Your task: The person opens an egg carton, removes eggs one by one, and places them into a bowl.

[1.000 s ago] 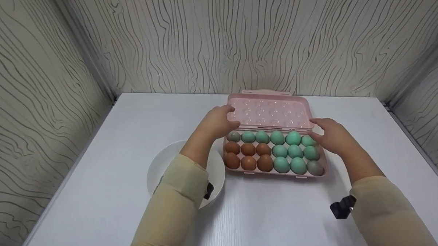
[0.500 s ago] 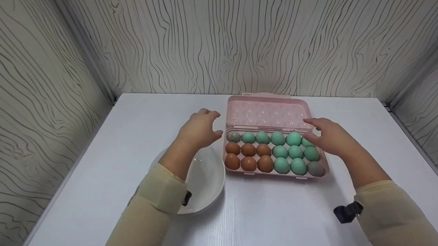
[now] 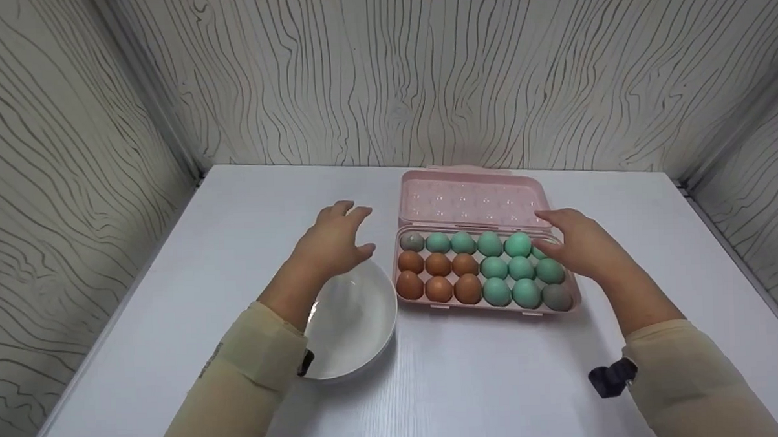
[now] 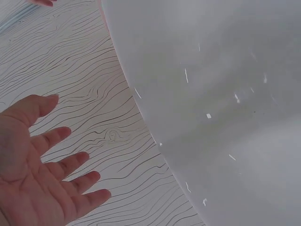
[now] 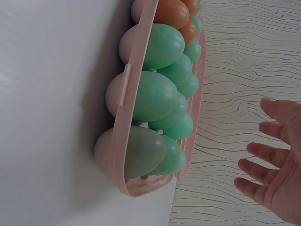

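Observation:
A pink egg carton (image 3: 472, 199) lies with its lid swung back on the white table. Its lower half holds brown eggs (image 3: 438, 264) at the left front, green eggs (image 3: 494, 268) and a grey egg (image 3: 557, 297) at the front right corner. My left hand (image 3: 328, 243) is above the far side of a white bowl (image 3: 357, 323), left of the carton, its fingers spread and holding nothing. At the carton's right end, my right hand (image 3: 584, 244) overlaps the hinge area with fingers loosely extended. In the right wrist view, this right hand (image 5: 284, 160) is bare of anything.
Patterned panels (image 3: 384, 76) rise behind the table (image 3: 472, 384) and along both sides. The bowl stands close to the carton's left end. A small black camera (image 3: 611, 377) is strapped at the right sleeve.
My left hand has moved left from the carton's lid to over the bowl, its fingers spreading. The lid has tipped slightly. My right hand has shifted a little left.

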### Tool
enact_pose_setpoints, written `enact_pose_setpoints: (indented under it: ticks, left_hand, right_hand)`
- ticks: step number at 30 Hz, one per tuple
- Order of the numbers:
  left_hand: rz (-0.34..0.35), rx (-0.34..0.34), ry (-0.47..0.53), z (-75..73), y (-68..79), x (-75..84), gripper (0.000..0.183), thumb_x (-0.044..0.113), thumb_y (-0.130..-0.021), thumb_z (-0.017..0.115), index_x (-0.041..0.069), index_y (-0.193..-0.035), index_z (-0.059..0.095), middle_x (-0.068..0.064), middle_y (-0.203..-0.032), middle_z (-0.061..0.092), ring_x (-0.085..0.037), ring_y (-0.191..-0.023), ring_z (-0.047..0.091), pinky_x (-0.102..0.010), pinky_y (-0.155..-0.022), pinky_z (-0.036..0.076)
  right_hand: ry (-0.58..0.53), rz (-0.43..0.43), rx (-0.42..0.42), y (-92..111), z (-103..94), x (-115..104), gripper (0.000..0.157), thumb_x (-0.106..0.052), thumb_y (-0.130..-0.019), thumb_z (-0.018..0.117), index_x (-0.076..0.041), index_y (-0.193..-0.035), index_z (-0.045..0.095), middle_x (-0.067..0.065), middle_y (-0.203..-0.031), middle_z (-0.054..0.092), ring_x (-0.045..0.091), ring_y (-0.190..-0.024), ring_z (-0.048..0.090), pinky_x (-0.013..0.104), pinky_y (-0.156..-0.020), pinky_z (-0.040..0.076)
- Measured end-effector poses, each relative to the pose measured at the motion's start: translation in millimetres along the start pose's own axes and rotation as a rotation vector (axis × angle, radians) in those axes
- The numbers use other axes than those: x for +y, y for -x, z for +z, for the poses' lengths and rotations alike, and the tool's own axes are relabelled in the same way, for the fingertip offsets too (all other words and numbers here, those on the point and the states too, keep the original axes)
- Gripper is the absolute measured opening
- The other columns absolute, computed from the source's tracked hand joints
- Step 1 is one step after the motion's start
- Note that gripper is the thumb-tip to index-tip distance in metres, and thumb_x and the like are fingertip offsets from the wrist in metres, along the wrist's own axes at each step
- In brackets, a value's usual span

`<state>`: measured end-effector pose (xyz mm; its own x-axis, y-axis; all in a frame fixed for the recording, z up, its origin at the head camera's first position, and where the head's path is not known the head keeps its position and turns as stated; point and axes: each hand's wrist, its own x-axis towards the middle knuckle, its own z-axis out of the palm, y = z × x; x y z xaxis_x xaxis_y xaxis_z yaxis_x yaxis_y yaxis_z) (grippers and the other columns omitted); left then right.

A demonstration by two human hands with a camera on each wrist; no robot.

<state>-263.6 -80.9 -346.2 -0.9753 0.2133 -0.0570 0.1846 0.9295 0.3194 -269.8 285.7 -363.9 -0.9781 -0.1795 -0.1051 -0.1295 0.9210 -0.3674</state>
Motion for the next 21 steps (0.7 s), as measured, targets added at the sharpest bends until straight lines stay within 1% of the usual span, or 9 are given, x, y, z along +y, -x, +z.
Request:
enact_pose_setpoints:
  ticks: [9, 16, 21]
  left_hand:
    - [-0.015, -0.004, 0.077, -1.5, 2.4, -5.5, 0.061, 0.036, -0.084, 0.062, 0.023, -0.139, 0.038, -0.008, -0.146, 0.027, -0.028, -0.134, 0.025, -0.047, -0.100, 0.034]
    - [-0.032, -0.009, 0.125, -0.9, 1.1, -3.4, 0.061, 0.037, -0.084, 0.063, 0.025, -0.139, 0.037, -0.007, -0.147, 0.026, -0.027, -0.135, 0.025, -0.047, -0.100, 0.034]
    - [-0.030, -0.001, 0.148, 0.2, -0.8, -2.2, 0.060, 0.036, -0.084, 0.063, 0.025, -0.138, 0.038, -0.007, -0.146, 0.027, -0.028, -0.134, 0.026, -0.047, -0.100, 0.034]
  right_hand:
    - [-0.008, 0.061, -0.002, -11, 6.7, 12, 0.063, -0.034, -0.090, 0.055, -0.003, -0.140, 0.032, 0.029, -0.138, 0.030, 0.047, -0.128, 0.024, 0.060, -0.100, 0.021]
    - [-0.004, 0.125, -0.005, -24, 18.8, 22, 0.059, -0.026, -0.090, 0.055, 0.000, -0.138, 0.033, 0.032, -0.136, 0.029, 0.049, -0.126, 0.024, 0.061, -0.100, 0.021]
    - [-0.008, 0.183, 0.002, -31, 27.9, 25, 0.060, -0.026, -0.090, 0.056, 0.001, -0.137, 0.033, 0.032, -0.136, 0.028, 0.050, -0.125, 0.024, 0.061, -0.100, 0.022]
